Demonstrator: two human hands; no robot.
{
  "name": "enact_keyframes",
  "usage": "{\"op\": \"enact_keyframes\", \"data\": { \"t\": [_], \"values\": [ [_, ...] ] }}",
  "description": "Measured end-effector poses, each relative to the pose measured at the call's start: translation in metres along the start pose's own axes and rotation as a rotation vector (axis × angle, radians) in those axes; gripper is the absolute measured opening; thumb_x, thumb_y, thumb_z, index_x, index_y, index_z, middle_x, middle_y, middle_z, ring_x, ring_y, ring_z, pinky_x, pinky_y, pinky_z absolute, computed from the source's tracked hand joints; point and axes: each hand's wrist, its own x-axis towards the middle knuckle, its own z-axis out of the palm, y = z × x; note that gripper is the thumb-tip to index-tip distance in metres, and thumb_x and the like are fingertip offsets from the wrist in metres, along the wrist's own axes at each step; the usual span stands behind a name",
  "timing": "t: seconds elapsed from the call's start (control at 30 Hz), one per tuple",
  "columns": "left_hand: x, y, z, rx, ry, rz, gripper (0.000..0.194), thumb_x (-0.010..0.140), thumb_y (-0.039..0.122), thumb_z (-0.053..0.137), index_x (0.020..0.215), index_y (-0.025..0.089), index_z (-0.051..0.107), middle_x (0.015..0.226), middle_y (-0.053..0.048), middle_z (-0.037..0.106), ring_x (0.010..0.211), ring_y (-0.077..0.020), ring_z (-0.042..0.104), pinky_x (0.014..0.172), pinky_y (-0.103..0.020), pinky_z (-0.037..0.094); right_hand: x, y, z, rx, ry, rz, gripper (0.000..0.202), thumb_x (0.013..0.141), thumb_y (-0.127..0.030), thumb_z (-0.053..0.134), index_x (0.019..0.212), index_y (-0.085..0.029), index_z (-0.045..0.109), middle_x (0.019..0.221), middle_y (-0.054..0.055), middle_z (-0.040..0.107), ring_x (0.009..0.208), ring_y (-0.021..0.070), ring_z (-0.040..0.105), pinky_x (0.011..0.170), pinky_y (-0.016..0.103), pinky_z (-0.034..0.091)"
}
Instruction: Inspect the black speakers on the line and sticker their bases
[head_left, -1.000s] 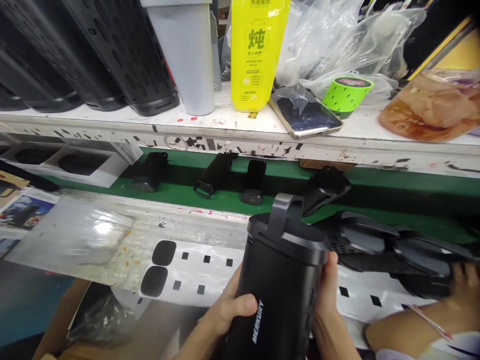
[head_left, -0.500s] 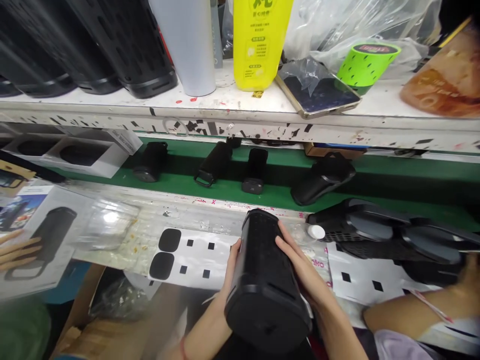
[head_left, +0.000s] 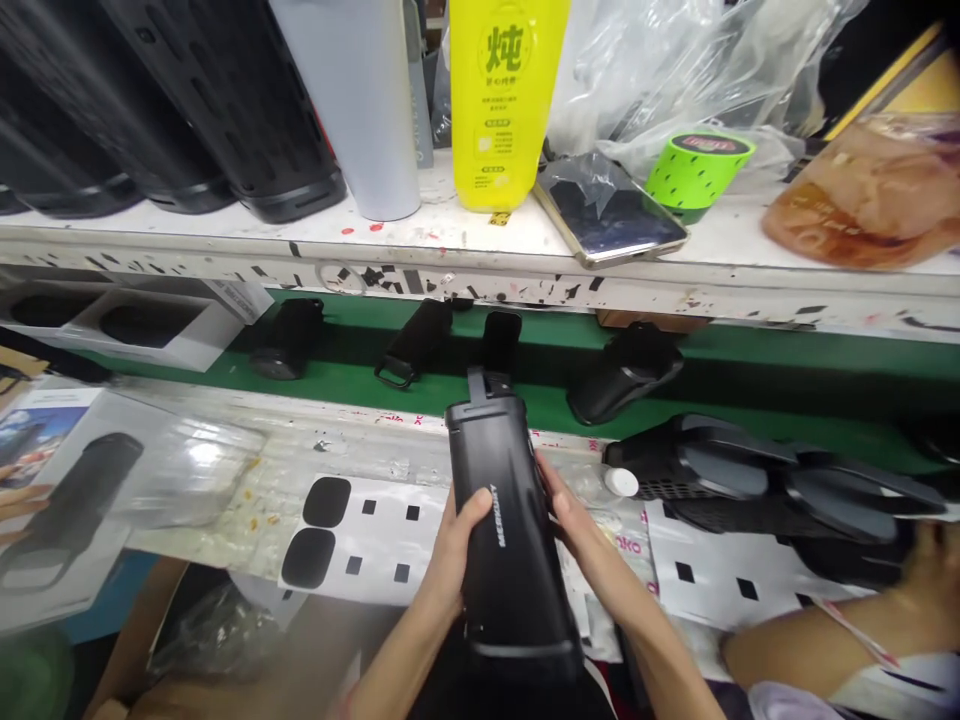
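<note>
Black speaker [head_left: 504, 545] | left hand [head_left: 454, 545] fingers wrapped round it | right hand [head_left: 576, 520] gripping opposite side

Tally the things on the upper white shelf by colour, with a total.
Black perforated cylinders: 3 in view, cut off by the frame edge
Grey-white cylinder: 1
Yellow bottle: 1
Green tape roll: 1
Dark phone in plastic: 1
Orange-brown bag: 1
Total: 8, leaving out the clear plastic bags behind.
</note>
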Motion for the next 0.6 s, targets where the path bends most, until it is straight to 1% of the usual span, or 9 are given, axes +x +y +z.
{"op": "enact_keyframes", "data": {
  "t": [0.1,0.2,0.27,0.33,0.37,0.4,0.5,0.53,0.6],
  "values": [
    [-0.006,-0.002,-0.004,0.218,0.021,0.237,0.084,0.073,0.035,0.082,0.144,0.025,0.040,0.143,-0.004,0.056,0.133,-0.0241,0.051,0.115,-0.031,0.038,-0.004,0.006,0.012,-0.047,0.040,0.007,0.075,0.095,-0.074,0.039,0.154,-0.027,0.032,0.160,0.003,0.021,0.150,0.0240,0.009,0.126,0.048,0.008],
    [-0.007,-0.007,-0.016,0.482,0.019,0.398,0.090,0.076,0.041,0.078,0.149,0.021,0.030,0.153,-0.009,0.043,0.142,-0.0262,0.040,0.119,-0.035,0.032,-0.010,-0.001,0.020,-0.091,0.117,-0.017,0.075,0.098,-0.069,0.036,0.157,-0.025,0.021,0.161,0.004,0.014,0.151,0.0220,0.005,0.126,0.047,0.008],
    [-0.005,-0.011,-0.030,0.632,-0.011,0.507,0.095,0.076,0.042,0.077,0.152,0.022,0.023,0.157,-0.010,0.036,0.147,-0.0282,0.032,0.121,-0.037,0.029,-0.015,-0.015,0.018,-0.156,0.241,-0.227,0.069,0.101,-0.065,0.034,0.157,-0.028,0.018,0.162,0.002,0.011,0.150,0.0206,0.010,0.126,0.046,0.010],
    [-0.002,-0.016,-0.048,0.842,-0.088,0.661,0.100,0.073,0.041,0.078,0.153,0.025,0.019,0.157,-0.011,0.033,0.147,-0.0325,0.031,0.121,-0.042,0.028,-0.021,-0.033,0.012,-0.237,0.364,-0.419,0.057,0.101,-0.063,0.035,0.148,-0.029,0.037,0.157,0.001,0.026,0.146,0.0222,0.023,0.123,0.043,0.016],
    [0.001,-0.018,-0.058,0.963,-0.133,0.748,0.103,0.070,0.040,0.079,0.153,0.028,0.018,0.155,-0.012,0.035,0.144,-0.0353,0.034,0.119,-0.045,0.030,-0.025,-0.043,0.009,-0.263,0.381,-0.418,0.052,0.100,-0.063,0.039,0.137,-0.028,0.051,0.150,0.002,0.038,0.141,0.0241,0.033,0.120,0.042,0.024],
    [0.003,-0.020,-0.067,1.077,-0.173,0.833,0.106,0.067,0.041,0.080,0.153,0.029,0.018,0.151,-0.013,0.038,0.141,-0.0382,0.037,0.117,-0.048,0.032,-0.029,-0.051,0.007,-0.272,0.370,-0.337,0.049,0.097,-0.064,0.045,0.125,-0.027,0.059,0.140,0.004,0.050,0.134,0.0260,0.042,0.114,0.040,0.033],
    [0.010,-0.023,-0.084,1.294,-0.241,1.037,0.114,0.061,0.047,0.082,0.153,0.031,0.015,0.140,-0.017,0.044,0.129,-0.0436,0.047,0.107,-0.058,0.041,-0.045,-0.066,0.006,-0.153,0.308,-0.016,0.048,0.086,-0.064,0.063,0.115,-0.026,0.064,0.119,0.003,0.062,0.116,0.0271,0.055,0.095,0.034,0.047],
    [0.012,-0.023,-0.084,1.320,-0.266,1.083,0.116,0.062,0.048,0.081,0.153,0.031,0.013,0.140,-0.018,0.044,0.128,-0.0443,0.048,0.104,-0.060,0.042,-0.052,-0.067,0.007,-0.104,0.312,0.018,0.046,0.084,-0.063,0.065,0.112,-0.026,0.066,0.114,0.003,0.063,0.114,0.0269,0.056,0.098,0.035,0.046],
    [0.012,-0.021,-0.079,1.382,-0.364,1.074,0.115,0.065,0.048,0.081,0.154,0.031,0.010,0.145,-0.020,0.040,0.131,-0.0445,0.047,0.104,-0.061,0.044,-0.066,-0.065,0.010,-0.058,0.333,-0.030,0.038,0.084,-0.061,0.065,0.097,-0.026,0.070,0.099,0.002,0.066,0.109,0.0265,0.059,0.116,0.039,0.032]
  ]
}}
